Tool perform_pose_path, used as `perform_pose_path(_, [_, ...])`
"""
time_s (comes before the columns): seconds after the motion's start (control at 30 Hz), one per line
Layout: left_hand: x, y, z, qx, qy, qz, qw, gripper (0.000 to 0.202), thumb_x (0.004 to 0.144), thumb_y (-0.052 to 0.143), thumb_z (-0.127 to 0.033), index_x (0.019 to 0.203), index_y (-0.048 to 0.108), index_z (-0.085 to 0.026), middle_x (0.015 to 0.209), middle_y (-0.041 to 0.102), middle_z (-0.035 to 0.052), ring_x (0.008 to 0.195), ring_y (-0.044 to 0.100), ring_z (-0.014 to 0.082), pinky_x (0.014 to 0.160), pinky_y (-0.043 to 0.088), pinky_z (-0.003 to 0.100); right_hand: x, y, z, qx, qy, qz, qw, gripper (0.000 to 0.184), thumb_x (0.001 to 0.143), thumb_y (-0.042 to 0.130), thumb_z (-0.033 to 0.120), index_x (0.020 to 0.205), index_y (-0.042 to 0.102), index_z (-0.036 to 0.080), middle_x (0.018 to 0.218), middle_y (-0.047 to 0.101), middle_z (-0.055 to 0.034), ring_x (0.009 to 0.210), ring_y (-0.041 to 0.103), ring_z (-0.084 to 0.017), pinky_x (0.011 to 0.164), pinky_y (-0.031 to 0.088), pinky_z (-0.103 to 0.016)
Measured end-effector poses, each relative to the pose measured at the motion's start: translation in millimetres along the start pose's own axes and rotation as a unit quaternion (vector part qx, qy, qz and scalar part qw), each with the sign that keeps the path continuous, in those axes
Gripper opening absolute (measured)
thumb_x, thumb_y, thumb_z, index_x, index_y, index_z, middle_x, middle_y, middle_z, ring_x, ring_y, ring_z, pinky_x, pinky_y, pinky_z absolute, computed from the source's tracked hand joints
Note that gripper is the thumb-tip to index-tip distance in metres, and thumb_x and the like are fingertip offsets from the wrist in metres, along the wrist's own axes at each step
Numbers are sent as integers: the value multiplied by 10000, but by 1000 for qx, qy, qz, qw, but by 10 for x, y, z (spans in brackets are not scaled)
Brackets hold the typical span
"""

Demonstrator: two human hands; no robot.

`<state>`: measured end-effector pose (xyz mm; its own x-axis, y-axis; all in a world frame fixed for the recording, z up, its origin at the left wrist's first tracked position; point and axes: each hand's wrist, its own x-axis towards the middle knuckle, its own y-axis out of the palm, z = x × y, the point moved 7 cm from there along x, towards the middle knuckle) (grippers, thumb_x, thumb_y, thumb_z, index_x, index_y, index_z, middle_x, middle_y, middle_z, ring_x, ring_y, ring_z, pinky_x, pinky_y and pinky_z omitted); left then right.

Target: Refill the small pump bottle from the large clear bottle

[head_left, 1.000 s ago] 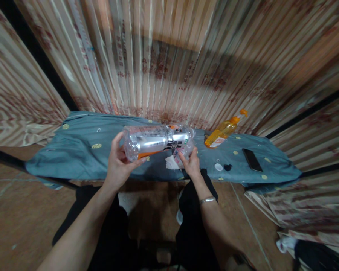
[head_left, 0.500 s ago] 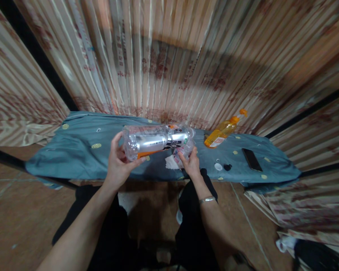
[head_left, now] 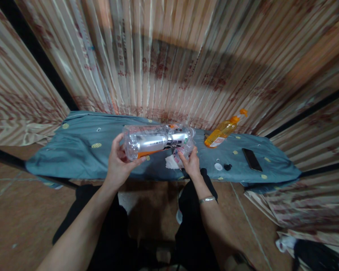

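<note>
A large clear plastic bottle (head_left: 151, 142) with a silver and orange label lies sideways above the cloth-covered table. My left hand (head_left: 120, 156) is closed around its base end, thumb along the lower side. At the other end, my right hand (head_left: 190, 160) grips the bottle near its neck, and its far fingers are partly hidden. A crumpled whitish wrapper or paper piece (head_left: 172, 162) with pinkish print shows beneath the bottle, beside my right thumb. I cannot tell whether that hand touches it.
An orange pump bottle (head_left: 222, 132) lies tilted at the back right. A white disc (head_left: 218, 166), a small black object (head_left: 227, 167) and a phone (head_left: 252, 159) rest on the blue-green cloth (head_left: 79, 154). Dark poles and a striped curtain (head_left: 169, 67) surround the table.
</note>
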<state>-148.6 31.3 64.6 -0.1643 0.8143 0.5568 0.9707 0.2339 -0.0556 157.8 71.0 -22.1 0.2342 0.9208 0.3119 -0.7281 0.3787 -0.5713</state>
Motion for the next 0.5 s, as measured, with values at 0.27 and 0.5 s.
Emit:
perform_pose_path(0.27, [5,3,-12,3,11,2,1000,831,593,927,-405,1271,482,-224,1086,697,68,873,733,225,742,650,358,12,2,-34,0,13,-6,1000,633,806,644,567,1275,468,180,1014,711,-107,845,676,-272,784,536,-410])
perform_pose_path(0.5, [9,0,-17,-1,8,4,1000,836,584,936,-408,1263,482,-227,1095,700,73,879,736,227,752,649,361,3,-1,5,4,12,1,1000,622,821,647,514,1297,454,164,1009,707,-116,871,692,-289,809,537,-421])
